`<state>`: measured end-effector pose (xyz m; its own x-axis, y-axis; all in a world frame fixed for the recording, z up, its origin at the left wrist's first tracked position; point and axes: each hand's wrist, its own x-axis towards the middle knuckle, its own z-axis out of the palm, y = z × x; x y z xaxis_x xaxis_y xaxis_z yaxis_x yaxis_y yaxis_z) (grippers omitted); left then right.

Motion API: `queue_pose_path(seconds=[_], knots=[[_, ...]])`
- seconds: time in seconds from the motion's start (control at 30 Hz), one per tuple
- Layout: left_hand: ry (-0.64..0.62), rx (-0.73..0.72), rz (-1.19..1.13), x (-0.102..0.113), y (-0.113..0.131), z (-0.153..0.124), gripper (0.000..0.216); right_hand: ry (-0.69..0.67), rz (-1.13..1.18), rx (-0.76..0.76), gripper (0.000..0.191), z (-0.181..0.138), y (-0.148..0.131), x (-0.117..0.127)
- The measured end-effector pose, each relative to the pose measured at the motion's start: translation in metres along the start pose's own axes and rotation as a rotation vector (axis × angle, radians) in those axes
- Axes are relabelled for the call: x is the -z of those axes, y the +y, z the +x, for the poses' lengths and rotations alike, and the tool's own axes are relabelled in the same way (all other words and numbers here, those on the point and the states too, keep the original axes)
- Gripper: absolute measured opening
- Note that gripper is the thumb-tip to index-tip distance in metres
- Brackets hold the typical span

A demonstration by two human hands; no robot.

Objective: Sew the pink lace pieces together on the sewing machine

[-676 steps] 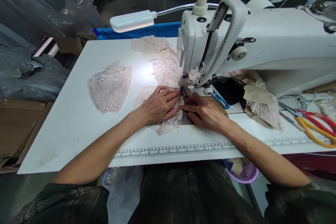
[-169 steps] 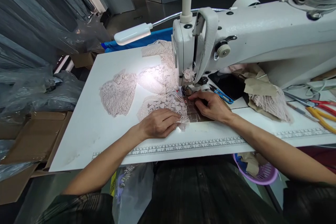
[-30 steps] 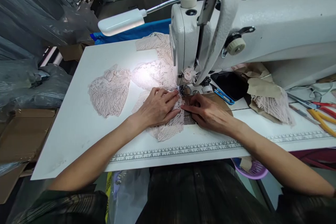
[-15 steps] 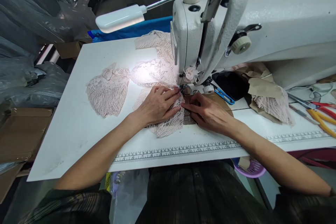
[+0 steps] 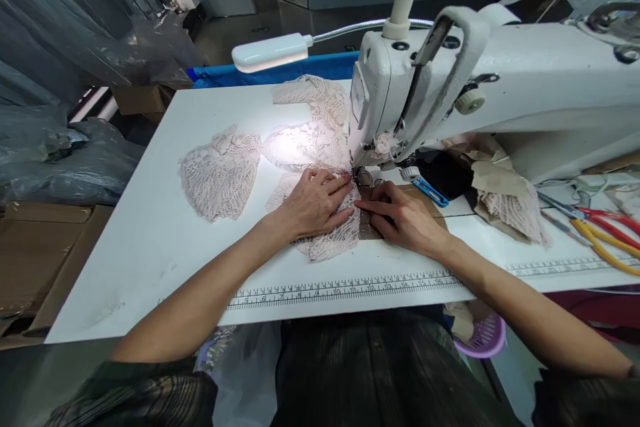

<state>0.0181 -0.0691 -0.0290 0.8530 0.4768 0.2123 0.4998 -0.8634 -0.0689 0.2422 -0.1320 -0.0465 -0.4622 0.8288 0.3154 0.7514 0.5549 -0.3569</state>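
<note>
Under the head of a white sewing machine (image 5: 373, 100) lies a pale pink lace piece (image 5: 333, 247), spread near the needle area. My left hand (image 5: 320, 203) rests flat on this lace with fingers apart and fingertips close to the presser foot (image 5: 356, 173). On the other side, my right hand (image 5: 400, 217) is closed, its fingers bent together and the index fingertip at the lace's right edge. Part of the lace is hidden beneath the left hand. A second gathered lace piece (image 5: 220, 177) lies to the left, and more lace (image 5: 320, 97) stretches behind the needle.
A lit lamp (image 5: 273, 53) hangs over the white table (image 5: 150, 240). Blue thread snips (image 5: 430, 192) lie right of the needle, beside lace with brown paper (image 5: 505, 193). Yellow- and red-handled scissors (image 5: 607, 233) lie far right. A printed ruler (image 5: 345, 289) runs along the front edge.
The camera view has shifted, so the machine and table appear slightly lower and to the right. Both hands keep nearly the same place on the lace.
</note>
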Motion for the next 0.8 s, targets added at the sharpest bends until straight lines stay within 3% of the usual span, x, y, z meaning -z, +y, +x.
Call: queue_pose_path(seconds=[0.17,0.8], knots=[[-0.005,0.018,0.032,0.0,0.004,0.0,0.05,0.006,0.099,-0.043,0.039,-0.001,0.002,-0.002],[-0.039,0.008,-0.078,-0.001,-0.005,-0.001,0.052,0.005,0.098,-0.051,0.036,-0.001,-0.001,-0.003]])
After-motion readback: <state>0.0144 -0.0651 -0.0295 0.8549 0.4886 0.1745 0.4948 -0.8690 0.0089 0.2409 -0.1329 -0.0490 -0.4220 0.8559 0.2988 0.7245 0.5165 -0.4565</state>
